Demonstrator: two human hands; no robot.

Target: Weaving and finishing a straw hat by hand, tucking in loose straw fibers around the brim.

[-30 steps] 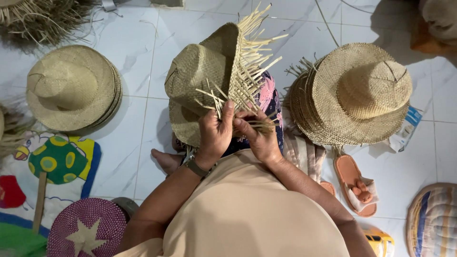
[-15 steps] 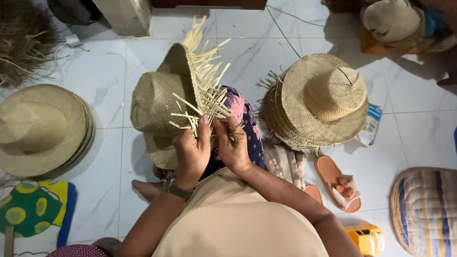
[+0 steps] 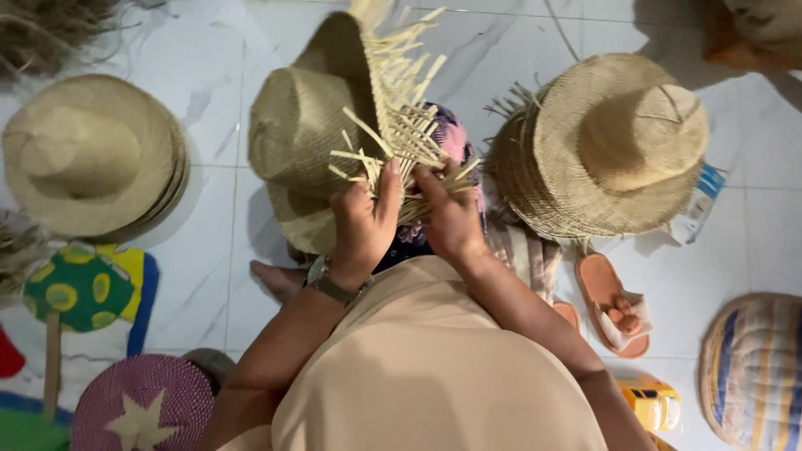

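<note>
Head view, looking down at a seated person over a white tiled floor (image 3: 209, 217).

Work item: unfinished straw hat (image 3: 313, 134), held above the lap, crown to the left, brim edge turned up and to the right. Loose straw strips (image 3: 401, 125) stick out from the unwoven brim edge, fanning up and right.

Left hand (image 3: 363, 221): grip closed on the brim edge from below, thumb up against the strips, fingers wrapped round the woven part. Watch (image 3: 332, 286) on the wrist.

Right hand (image 3: 451, 219): grip closed on strips just right of the left hand, fingertips pinching strip ends at the weave line. Both hands touch the hat at the same brim section, just beside each other; the hat crown lies up and left of both grips.

Surroundings:
- Stack of finished straw hats (image 3: 618, 142), right of the hands, on the floor, frayed strips at its left edge.
- Second hat stack (image 3: 92, 154), left, well apart from the hands.
- Pink sandal (image 3: 614, 305) below the right stack.
- Round purple mat w/ star (image 3: 146, 409), lower left.
- Striped cushion (image 3: 752, 372), lower right.
- Yellow toy (image 3: 652, 403) near the right elbow.
- Bare foot (image 3: 280, 280) under the left forearm.
- Raw straw bundle (image 3: 54, 29), top left corner.
</note>
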